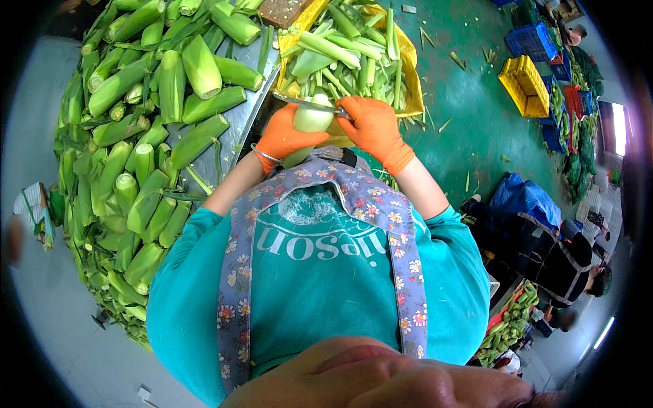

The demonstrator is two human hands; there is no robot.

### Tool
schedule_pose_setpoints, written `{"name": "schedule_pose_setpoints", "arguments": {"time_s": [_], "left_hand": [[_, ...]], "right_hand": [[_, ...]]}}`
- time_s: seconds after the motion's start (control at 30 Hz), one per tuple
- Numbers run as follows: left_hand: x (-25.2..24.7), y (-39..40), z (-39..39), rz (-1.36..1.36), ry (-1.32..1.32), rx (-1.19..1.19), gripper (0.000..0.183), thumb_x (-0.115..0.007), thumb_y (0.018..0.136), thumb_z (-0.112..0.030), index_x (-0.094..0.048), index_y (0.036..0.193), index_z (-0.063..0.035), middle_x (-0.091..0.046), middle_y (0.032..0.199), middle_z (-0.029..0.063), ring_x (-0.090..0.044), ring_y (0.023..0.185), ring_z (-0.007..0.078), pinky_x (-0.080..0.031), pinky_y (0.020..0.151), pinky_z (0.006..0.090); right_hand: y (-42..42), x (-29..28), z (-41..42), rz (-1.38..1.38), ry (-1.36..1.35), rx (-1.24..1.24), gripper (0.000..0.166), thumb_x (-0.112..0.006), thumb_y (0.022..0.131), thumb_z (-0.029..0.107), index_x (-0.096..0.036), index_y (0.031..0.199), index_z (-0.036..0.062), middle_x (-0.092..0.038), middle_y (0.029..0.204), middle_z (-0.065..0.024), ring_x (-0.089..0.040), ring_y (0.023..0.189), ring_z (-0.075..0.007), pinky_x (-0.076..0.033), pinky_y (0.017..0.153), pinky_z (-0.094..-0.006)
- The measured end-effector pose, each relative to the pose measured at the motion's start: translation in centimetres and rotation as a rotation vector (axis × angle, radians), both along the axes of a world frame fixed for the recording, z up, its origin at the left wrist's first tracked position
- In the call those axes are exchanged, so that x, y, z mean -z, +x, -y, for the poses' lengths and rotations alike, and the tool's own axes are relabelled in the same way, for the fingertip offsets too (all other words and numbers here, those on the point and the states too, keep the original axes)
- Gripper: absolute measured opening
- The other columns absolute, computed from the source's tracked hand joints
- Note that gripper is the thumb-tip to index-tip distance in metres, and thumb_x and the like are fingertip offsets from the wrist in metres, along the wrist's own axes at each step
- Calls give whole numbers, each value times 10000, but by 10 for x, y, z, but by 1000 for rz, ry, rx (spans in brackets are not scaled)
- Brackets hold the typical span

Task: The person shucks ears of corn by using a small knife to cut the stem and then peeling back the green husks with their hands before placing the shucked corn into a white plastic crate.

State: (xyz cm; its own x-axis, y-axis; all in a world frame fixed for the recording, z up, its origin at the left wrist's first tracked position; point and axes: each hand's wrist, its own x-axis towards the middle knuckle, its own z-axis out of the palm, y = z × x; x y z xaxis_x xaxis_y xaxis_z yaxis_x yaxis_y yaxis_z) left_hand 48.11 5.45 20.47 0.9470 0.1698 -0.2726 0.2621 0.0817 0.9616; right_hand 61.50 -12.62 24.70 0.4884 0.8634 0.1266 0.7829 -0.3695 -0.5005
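Observation:
My left hand point(286, 133), in an orange glove, grips an ear of corn point(312, 121) in pale green husk, its stem end turned away from me. My right hand point(371, 125), also gloved in orange, is closed around the handle of a knife point(312, 105). The blade lies across the ear close to its stem end; whether it has cut in cannot be told. Below and beyond both hands, a yellow bag point(416, 97) stands open, full of cut husk leaves and stalk pieces point(339, 53). The glove and ear hide part of the bag's near side.
Unhusked corn ears point(171, 86) are heaped on a metal table point(245, 120) at my left. A brown block point(283, 11) sits by the bag. Husk scraps litter the green floor point(449, 137). Yellow point(525, 86) and blue crates point(530, 43) stand right; a person point(546, 255) bends nearby.

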Motion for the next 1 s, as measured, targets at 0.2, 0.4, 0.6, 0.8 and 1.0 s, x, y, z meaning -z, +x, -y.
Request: {"name": "schedule_pose_setpoints", "arguments": {"time_s": [0.2,0.4,0.6,0.8,1.0], "left_hand": [[-11,3,8,-24,-38,10,599,-845,696,-105,-605,1242,-55,-656,1106,33,-618,989,145,-509,860,324],[-14,4,14,72,17,13,556,-830,688,-105,-627,1202,-41,-675,1073,42,-625,996,129,-509,884,329],[-65,6,13,364,305,0,614,-866,671,-219,-625,1208,-45,-700,1072,125,-685,999,238,-526,891,366],[-43,11,0,332,563,-134,653,-869,673,-293,-620,1225,-49,-687,1115,154,-679,1006,320,-529,890,398],[-53,-1,12,368,1088,-32,640,-769,718,-330,-602,1268,-50,-572,1338,174,-549,1213,371,-437,1001,446]], "right_hand": [[0,19,8,186,95,-27,237,-675,784,190,-614,1000,113,-625,768,-99,-642,726,-320,-504,635,-458],[10,50,15,216,81,66,293,-684,768,151,-625,1054,132,-648,794,-84,-647,738,-320,-505,633,-447],[92,120,141,97,-146,784,274,-653,916,331,-678,1060,99,-687,804,-147,-659,705,-333,-503,611,-429],[82,113,87,-341,158,562,333,-655,939,389,-717,1066,86,-710,772,-53,-655,658,-192,-490,593,-346],[5,104,-25,-2008,292,117,408,-601,990,387,-614,1271,90,-692,1141,-92,-671,1015,-207,-555,878,-350]]}}
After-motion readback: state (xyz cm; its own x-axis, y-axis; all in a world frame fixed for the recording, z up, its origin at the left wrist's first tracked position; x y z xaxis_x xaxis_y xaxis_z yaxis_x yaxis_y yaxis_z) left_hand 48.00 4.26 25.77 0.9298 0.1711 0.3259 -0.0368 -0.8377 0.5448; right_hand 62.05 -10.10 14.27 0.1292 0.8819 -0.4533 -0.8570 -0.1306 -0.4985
